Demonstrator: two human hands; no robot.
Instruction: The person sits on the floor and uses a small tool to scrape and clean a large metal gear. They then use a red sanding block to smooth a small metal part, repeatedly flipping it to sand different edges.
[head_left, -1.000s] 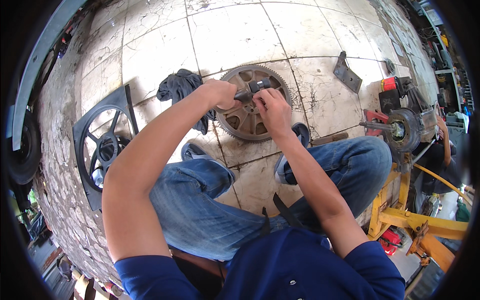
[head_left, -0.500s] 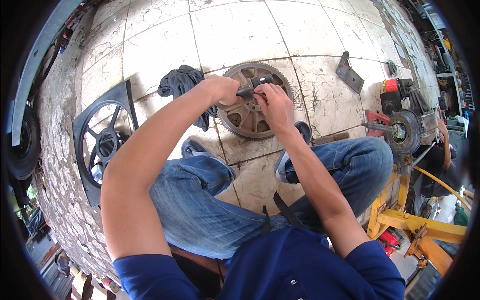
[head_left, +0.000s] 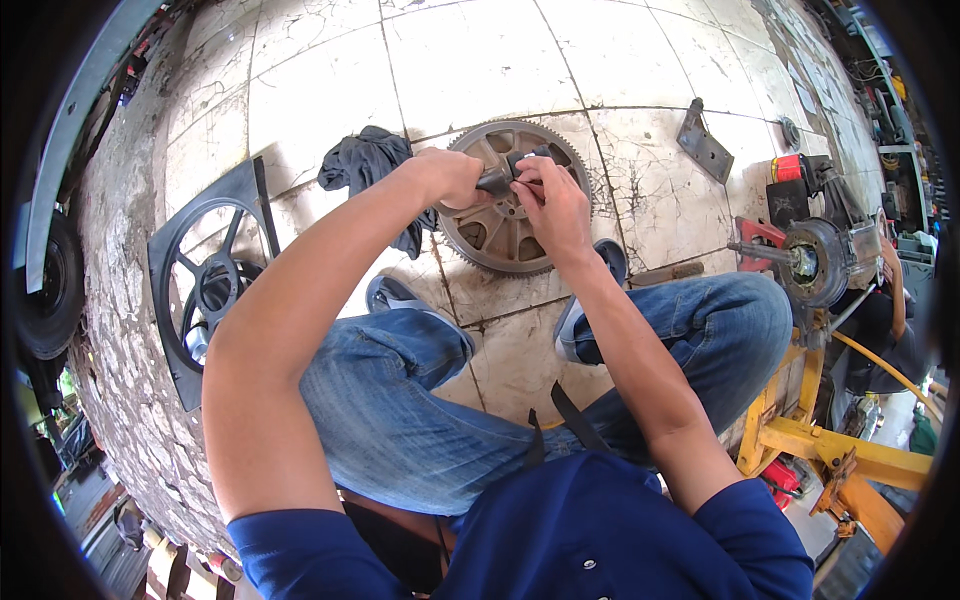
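On the tiled floor before me lies a large toothed flywheel (head_left: 520,260), spoked and brownish grey. My left hand (head_left: 455,180) is closed round a dark cylindrical piece (head_left: 494,182), held above the wheel's middle. Its kind cannot be made out, and my fingers cover much of it. Against its right end, my right hand (head_left: 556,203) has thumb and fingers pinched together; whatever they hold is too small or hidden to name. A short black part (head_left: 527,157) shows just beyond the right fingers.
A dark cloth (head_left: 365,160) lies left of the flywheel. Further left is a black fan shroud (head_left: 165,290). A metal bracket (head_left: 705,145) sits at the upper right. Right of my knee, a hub assembly (head_left: 815,262) stands by a yellow stand (head_left: 840,450); another person's arm (head_left: 893,290) shows beyond.
My right fingers have shifted and bent slightly around the end of the dark piece, covering more of the black part. My left hand keeps its grip.
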